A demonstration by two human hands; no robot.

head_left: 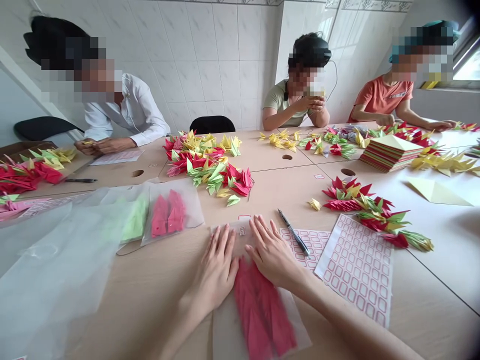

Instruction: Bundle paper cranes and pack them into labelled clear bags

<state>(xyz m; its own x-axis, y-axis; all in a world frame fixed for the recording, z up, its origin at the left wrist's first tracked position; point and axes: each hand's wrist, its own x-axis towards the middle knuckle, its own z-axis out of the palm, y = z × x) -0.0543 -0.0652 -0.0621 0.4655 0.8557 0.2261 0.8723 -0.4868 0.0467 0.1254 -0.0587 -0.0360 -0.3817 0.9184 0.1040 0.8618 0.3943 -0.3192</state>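
Both my hands lie flat on a clear plastic bag that holds red folded paper pieces, on the wooden table. My left hand presses the bag's left side with fingers stretched out. My right hand rests on the right side, fingers spread, near the bag's folded top, where a small label sits. A black pen lies just right of my right hand on red-and-white sticker sheets.
Filled bags with green and red pieces and empty clear bags lie at left. Piles of red, yellow and green folded paper cover the table's middle and right. A paper stack stands far right. Three other people sit opposite.
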